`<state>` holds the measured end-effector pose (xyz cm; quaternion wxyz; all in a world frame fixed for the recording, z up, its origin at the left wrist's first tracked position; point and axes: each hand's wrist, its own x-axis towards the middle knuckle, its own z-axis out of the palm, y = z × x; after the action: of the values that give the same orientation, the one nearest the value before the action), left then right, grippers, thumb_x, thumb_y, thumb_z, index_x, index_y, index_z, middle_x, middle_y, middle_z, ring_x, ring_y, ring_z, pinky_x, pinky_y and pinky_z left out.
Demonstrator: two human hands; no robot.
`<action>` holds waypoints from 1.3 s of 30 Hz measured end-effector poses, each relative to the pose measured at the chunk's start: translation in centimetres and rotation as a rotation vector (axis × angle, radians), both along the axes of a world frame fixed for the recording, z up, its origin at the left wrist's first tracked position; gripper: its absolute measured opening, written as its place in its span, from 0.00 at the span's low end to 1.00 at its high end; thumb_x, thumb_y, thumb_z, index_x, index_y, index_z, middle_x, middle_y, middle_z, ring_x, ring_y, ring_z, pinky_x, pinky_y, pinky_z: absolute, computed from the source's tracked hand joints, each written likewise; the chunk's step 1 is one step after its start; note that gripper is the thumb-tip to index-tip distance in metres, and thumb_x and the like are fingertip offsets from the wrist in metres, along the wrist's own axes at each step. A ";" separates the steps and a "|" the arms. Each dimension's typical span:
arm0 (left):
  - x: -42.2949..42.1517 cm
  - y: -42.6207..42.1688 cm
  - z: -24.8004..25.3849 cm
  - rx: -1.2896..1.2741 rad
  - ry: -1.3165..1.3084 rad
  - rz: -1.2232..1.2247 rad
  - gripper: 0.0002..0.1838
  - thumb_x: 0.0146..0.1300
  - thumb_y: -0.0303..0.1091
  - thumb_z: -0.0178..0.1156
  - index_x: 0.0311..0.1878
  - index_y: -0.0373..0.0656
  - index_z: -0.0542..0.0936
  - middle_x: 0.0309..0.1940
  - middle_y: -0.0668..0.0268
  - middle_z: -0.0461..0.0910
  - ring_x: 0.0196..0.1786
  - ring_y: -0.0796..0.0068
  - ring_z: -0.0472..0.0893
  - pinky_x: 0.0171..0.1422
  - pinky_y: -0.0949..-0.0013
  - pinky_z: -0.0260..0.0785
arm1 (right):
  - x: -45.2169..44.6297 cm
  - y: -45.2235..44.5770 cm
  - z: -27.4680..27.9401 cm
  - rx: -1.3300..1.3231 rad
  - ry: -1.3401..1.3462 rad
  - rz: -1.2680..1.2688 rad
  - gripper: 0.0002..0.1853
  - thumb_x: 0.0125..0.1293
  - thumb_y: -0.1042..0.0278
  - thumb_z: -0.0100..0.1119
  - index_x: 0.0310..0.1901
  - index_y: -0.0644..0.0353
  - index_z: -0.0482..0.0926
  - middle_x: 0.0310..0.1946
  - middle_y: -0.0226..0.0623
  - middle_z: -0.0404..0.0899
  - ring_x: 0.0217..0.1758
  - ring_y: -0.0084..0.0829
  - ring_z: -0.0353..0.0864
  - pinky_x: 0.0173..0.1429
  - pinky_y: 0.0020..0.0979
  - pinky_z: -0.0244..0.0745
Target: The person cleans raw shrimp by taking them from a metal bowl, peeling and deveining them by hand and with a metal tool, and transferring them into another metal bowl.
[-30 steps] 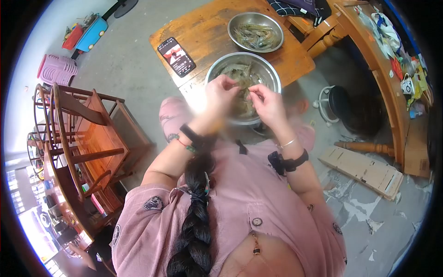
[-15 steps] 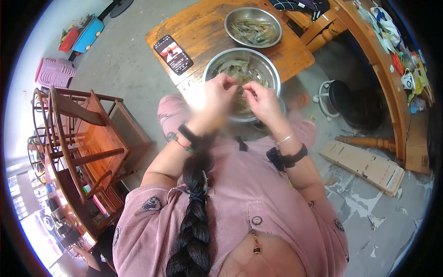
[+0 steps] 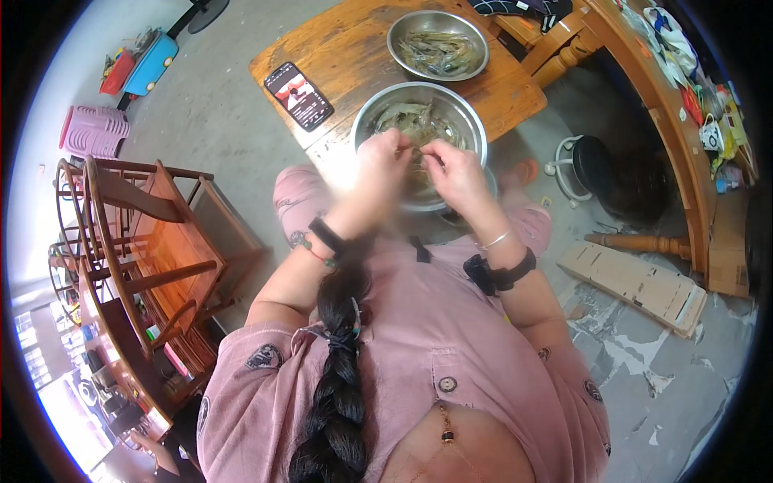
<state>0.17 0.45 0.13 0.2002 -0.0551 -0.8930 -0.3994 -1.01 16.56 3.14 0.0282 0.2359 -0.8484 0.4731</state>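
Above the near metal bowl [image 3: 475, 121], my left hand [image 3: 382, 167] and my right hand [image 3: 457, 173] meet with fingertips pinched. Between them is a shrimp [image 3: 416, 158], mostly covered by the fingers. Greyish raw shrimps [image 3: 415, 117] lie in the near bowl under the hands. A second metal bowl [image 3: 392, 50] with more shrimps [image 3: 439, 55] stands behind it on the wooden table [image 3: 338, 40].
A phone [image 3: 299, 96] with a lit screen lies left on the table. Wooden chairs [image 3: 173, 233] stand at the left. A black stool [image 3: 600, 169], a flat cardboard box [image 3: 632, 287] and a cluttered wooden table [image 3: 676, 105] are at the right. Another person's arm [image 3: 153, 451] shows lower left.
The view shifts slightly, so the bowls and phone sit a little further left. Both hands stay pinched together over the near bowl with only tiny finger movement.
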 end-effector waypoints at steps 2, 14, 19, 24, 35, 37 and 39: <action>0.0 0.1 -0.1 0.044 -0.009 -0.014 0.07 0.50 0.22 0.66 0.32 0.35 0.79 0.30 0.56 0.83 0.34 0.63 0.85 0.40 0.69 0.77 | -0.1 -0.2 -0.2 -0.006 0.013 -0.007 0.04 0.59 0.75 0.58 0.35 0.62 0.78 0.26 0.50 0.79 0.32 0.50 0.80 0.35 0.43 0.74; 0.1 0.8 1.1 0.174 -0.093 0.045 0.07 0.50 0.24 0.67 0.32 0.34 0.80 0.27 0.59 0.83 0.30 0.74 0.83 0.37 0.73 0.76 | 0.1 -0.5 0.0 -0.055 0.027 -0.051 0.10 0.60 0.79 0.55 0.45 0.63 0.77 0.32 0.51 0.81 0.34 0.49 0.82 0.36 0.42 0.75; -0.1 0.5 1.1 0.279 -0.193 0.049 0.07 0.52 0.24 0.68 0.32 0.34 0.80 0.26 0.62 0.83 0.29 0.81 0.81 0.34 0.76 0.74 | -0.2 -0.4 0.0 -0.060 0.164 0.012 0.14 0.60 0.79 0.55 0.48 0.64 0.78 0.34 0.52 0.81 0.37 0.49 0.82 0.39 0.41 0.77; -0.1 0.3 1.2 0.316 -0.232 0.023 0.06 0.51 0.24 0.68 0.31 0.34 0.80 0.25 0.64 0.82 0.28 0.84 0.79 0.32 0.77 0.72 | -0.1 -0.2 0.3 -0.020 0.074 0.004 0.12 0.60 0.79 0.55 0.46 0.65 0.80 0.34 0.52 0.81 0.37 0.49 0.82 0.40 0.41 0.77; -0.9 0.7 0.2 0.441 -0.275 -0.060 0.07 0.55 0.23 0.67 0.30 0.34 0.77 0.26 0.65 0.82 0.29 0.84 0.79 0.32 0.79 0.72 | -1.3 0.3 0.2 -0.060 0.021 -0.059 0.10 0.60 0.77 0.58 0.43 0.65 0.82 0.29 0.51 0.81 0.30 0.44 0.84 0.35 0.35 0.77; -0.9 0.6 0.2 0.436 -0.278 -0.070 0.07 0.55 0.23 0.67 0.31 0.34 0.77 0.26 0.65 0.82 0.29 0.84 0.79 0.32 0.79 0.73 | -1.5 0.5 -0.5 -0.162 -0.138 -0.070 0.10 0.60 0.77 0.58 0.43 0.64 0.82 0.26 0.47 0.82 0.24 0.32 0.83 0.30 0.30 0.76; -0.9 0.7 0.4 0.431 -0.286 -0.085 0.07 0.55 0.22 0.67 0.31 0.34 0.77 0.27 0.65 0.82 0.30 0.83 0.80 0.33 0.79 0.73 | -1.7 0.7 -0.9 -0.200 -0.179 -0.053 0.09 0.61 0.77 0.58 0.43 0.64 0.82 0.26 0.44 0.83 0.24 0.26 0.81 0.29 0.27 0.75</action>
<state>-0.75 1.11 0.51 0.0622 0.0084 -0.8033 -0.5922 -2.68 17.21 2.25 -0.0119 0.1661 -0.8022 0.5734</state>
